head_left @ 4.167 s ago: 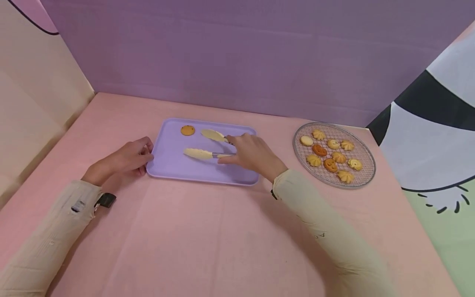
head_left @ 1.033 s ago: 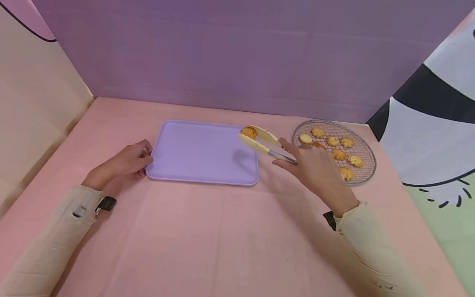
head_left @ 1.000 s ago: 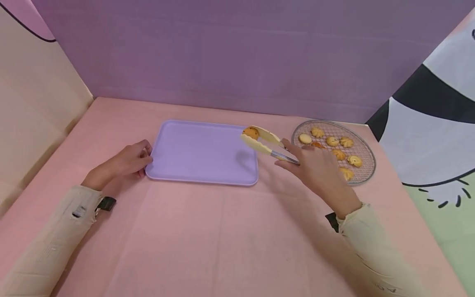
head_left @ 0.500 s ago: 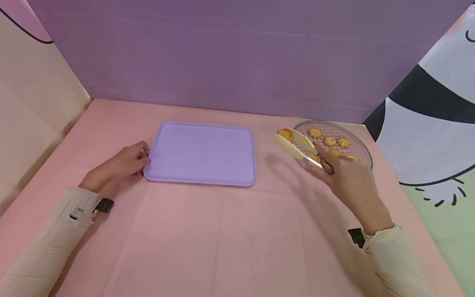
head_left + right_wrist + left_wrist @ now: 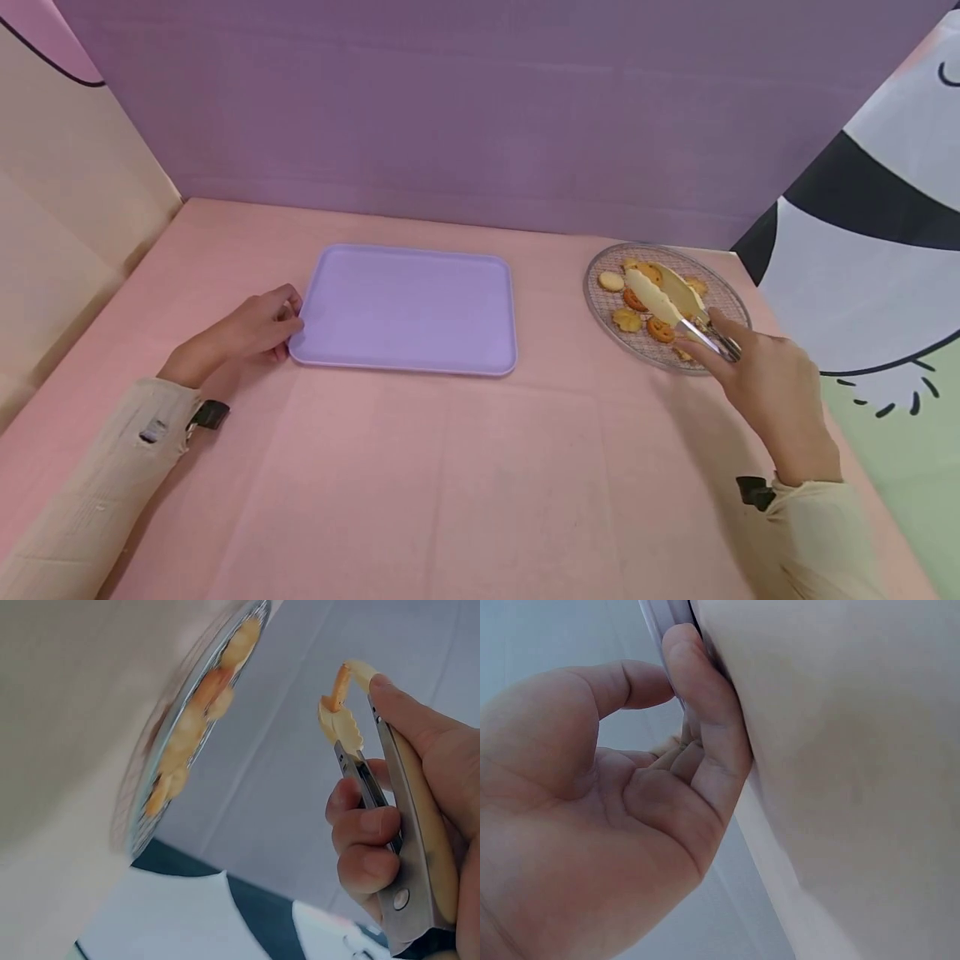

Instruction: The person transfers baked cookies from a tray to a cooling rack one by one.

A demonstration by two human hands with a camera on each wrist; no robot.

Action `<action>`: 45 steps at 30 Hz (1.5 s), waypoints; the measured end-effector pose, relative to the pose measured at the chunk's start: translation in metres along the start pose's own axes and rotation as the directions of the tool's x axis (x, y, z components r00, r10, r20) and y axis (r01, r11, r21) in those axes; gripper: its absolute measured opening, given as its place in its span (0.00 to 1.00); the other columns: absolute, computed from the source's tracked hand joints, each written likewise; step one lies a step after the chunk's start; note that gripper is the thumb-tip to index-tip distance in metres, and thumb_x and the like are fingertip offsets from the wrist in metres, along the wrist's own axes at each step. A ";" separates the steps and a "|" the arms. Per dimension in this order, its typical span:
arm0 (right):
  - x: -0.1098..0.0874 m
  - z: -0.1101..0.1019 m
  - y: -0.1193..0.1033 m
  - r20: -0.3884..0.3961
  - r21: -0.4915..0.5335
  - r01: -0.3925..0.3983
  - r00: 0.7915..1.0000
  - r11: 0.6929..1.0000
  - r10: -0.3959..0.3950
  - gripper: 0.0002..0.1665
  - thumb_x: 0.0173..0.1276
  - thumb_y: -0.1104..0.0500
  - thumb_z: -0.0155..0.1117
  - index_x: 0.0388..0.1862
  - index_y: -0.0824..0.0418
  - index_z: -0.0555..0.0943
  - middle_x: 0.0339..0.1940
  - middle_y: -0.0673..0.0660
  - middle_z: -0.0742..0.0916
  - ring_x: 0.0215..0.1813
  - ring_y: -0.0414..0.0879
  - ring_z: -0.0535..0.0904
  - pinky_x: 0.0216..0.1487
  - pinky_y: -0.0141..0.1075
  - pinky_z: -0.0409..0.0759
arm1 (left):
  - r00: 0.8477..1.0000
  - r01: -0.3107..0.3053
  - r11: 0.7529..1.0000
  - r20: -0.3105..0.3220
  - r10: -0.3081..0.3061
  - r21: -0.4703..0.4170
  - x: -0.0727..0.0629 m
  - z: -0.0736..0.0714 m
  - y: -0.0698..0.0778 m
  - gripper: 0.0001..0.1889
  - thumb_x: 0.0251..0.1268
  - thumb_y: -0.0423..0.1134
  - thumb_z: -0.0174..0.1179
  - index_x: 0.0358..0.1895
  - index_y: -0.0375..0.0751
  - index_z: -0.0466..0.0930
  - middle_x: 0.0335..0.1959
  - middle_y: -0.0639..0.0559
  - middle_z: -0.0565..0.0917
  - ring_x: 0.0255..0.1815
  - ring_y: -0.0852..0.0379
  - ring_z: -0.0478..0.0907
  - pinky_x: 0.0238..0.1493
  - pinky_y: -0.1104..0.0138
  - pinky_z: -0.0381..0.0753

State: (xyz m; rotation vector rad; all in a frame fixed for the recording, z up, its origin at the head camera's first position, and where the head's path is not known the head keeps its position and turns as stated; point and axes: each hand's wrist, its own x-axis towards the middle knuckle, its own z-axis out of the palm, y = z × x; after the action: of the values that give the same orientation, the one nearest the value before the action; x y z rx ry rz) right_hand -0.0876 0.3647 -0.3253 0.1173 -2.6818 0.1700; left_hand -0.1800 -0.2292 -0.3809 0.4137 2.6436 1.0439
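At the purple tray's (image 5: 405, 308) left rim, my left hand (image 5: 258, 325) pinches the edge between thumb and fingers, as the left wrist view also shows. My right hand (image 5: 776, 387) grips metal tongs (image 5: 405, 825) with cream scalloped tips. Between those tips is a round, dark-specked cookie (image 5: 341, 686), held over the round wire rack (image 5: 723, 300). Several cookies lie on the rack, among them a pale round cookie (image 5: 611, 282), a flower-shaped cookie (image 5: 627, 320) and an orange-brown cookie with holes (image 5: 661, 329). The tongs cover part of the others.
A pink cloth (image 5: 487, 467) covers the table. Behind it rises a purple wall (image 5: 465, 117), with a beige wall (image 5: 67, 217) at left and a printed panel (image 5: 847, 275) at right. The rack stands to the right of the tray.
The right hand has taken the specked cookie off the tray with the tongs and carried it right, from the tray to over the rack. The left hand keeps its place at the tray rim.
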 end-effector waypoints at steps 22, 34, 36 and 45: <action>-0.004 0.001 0.058 0.122 -0.051 -0.230 0.964 0.972 0.234 0.48 0.67 0.29 0.57 0.70 0.64 0.71 0.10 0.57 0.70 0.23 0.53 0.62 0.17 0.41 0.56 | 1.000 -0.007 1.000 -0.015 0.007 -0.007 0.001 0.002 -0.002 0.09 0.70 0.30 0.50 0.47 0.31 0.64 0.26 0.44 0.78 0.18 0.56 0.77 0.21 0.67 0.80; 0.003 0.007 0.092 0.230 -0.071 -0.298 0.924 0.952 0.307 0.54 0.67 0.26 0.54 0.70 0.70 0.68 0.16 0.60 0.75 0.22 0.53 0.64 0.16 0.40 0.60 | 1.000 -0.016 1.000 -0.013 0.016 -0.010 0.000 0.002 -0.002 0.09 0.71 0.30 0.50 0.48 0.31 0.63 0.26 0.44 0.79 0.18 0.55 0.77 0.21 0.67 0.80; 0.006 0.009 0.097 0.258 -0.071 -0.306 0.914 0.950 0.313 0.55 0.66 0.25 0.53 0.69 0.72 0.68 0.18 0.61 0.76 0.24 0.54 0.65 0.16 0.41 0.62 | 1.000 -0.013 1.000 -0.012 0.012 -0.009 0.001 0.002 -0.002 0.09 0.71 0.30 0.50 0.48 0.31 0.63 0.26 0.44 0.79 0.18 0.55 0.77 0.21 0.67 0.80; 0.015 0.015 0.111 0.332 -0.096 -0.326 0.880 0.940 0.339 0.56 0.65 0.25 0.53 0.66 0.75 0.70 0.23 0.64 0.79 0.24 0.53 0.68 0.18 0.40 0.64 | 1.000 -0.008 1.000 -0.008 0.008 -0.004 0.002 0.002 -0.001 0.09 0.71 0.30 0.50 0.48 0.31 0.63 0.27 0.43 0.79 0.18 0.55 0.77 0.21 0.67 0.80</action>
State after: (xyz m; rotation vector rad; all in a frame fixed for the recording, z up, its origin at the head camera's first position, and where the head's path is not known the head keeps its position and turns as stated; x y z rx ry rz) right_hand -0.1197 0.4719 -0.3434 -0.3648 -3.0361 0.2223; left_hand -0.1810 -0.2284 -0.3833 0.4212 2.6479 1.0557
